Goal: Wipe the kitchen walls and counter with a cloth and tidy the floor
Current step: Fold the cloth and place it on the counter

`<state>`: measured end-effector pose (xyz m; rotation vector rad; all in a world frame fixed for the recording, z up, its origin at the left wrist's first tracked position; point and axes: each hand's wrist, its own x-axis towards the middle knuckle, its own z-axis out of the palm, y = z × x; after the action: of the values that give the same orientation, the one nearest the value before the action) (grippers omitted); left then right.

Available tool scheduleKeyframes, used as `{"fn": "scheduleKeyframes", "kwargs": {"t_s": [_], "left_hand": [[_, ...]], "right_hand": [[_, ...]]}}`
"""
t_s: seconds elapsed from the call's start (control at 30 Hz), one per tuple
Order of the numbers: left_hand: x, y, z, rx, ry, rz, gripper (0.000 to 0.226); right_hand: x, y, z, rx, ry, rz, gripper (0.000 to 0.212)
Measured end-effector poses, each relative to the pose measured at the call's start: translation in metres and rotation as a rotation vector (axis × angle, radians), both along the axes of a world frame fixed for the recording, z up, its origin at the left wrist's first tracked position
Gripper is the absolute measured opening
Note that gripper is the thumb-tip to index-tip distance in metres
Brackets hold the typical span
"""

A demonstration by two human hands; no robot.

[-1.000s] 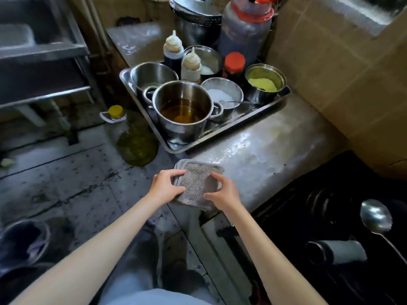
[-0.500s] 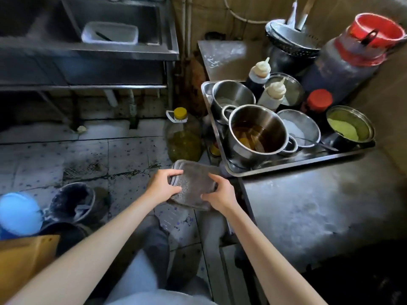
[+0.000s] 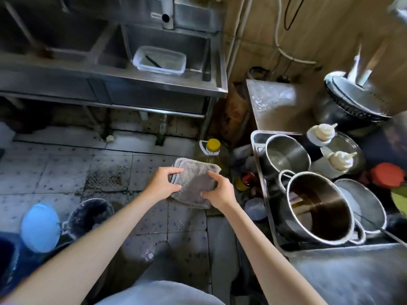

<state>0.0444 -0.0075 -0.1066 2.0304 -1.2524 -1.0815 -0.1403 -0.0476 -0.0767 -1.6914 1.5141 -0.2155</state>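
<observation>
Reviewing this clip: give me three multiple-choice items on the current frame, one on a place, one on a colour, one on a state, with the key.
1. Where is the clear plastic container?
A. in the sink basin
B. on the floor
C. on the tray

2. What colour is the cap of the oil bottle on the floor?
A. red
B. yellow
C. blue

3. How is the grey cloth held?
A. left hand only
B. both hands
C. lying on the counter

Key: 1 A, it sits inside the steel sink. 2 B, the cap is yellow. 3 B, left hand and right hand both grip the folded cloth.
</observation>
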Motion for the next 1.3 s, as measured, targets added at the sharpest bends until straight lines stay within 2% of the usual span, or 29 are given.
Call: {"fn": "scheduleKeyframes", "kwargs": {"t_s": [0.23,0.73,1.0,1.3], "left_hand": [[0.050,-0.045,0.012,-0.024,-0.041,0.065,0.054],[0.102,-0.159,0.014,-0.049,-0.099,0.346,0.053],[0.144,-0.222,0.017,-0.049,-0.081,0.365,0.052],[0.230,-0.306,0.021,-0.069,-0.092,0.264,0.050]], "right_hand": [[0.055,-0.058,0.004,-0.032,-0.004,0.057,0.074],[0.132,-0.215,0.002,-0.095,0.010,0.286,0.075],[0.179,-0.283,0.011,-0.081,0.011,0.303,0.075],[0.262,-0.340,0.011,-0.102,0.003,0.133,0.077]]}}
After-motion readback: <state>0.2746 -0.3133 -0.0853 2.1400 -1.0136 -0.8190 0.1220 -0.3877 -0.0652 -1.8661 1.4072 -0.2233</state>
